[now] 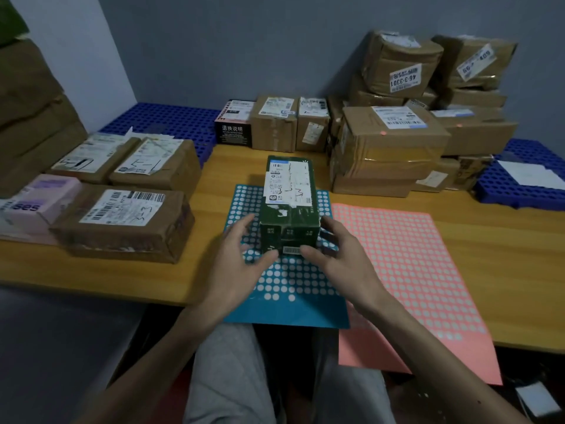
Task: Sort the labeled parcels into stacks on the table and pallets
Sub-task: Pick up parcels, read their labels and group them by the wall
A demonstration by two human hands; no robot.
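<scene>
Your left hand [241, 255] is loose, fingers spread, thumb just at the near face of the green parcel [289, 215]. Your right hand [339, 258] cups its near right corner; whether it truly grips, I cannot tell. The parcel stands dead centre on the blue dotted sheet [284, 313]. Lift it lopsided and it may tip or drag the sheet. At 1 o'clock the tall carton stack [388, 148] sits crooked; a knock could topple it.
</scene>
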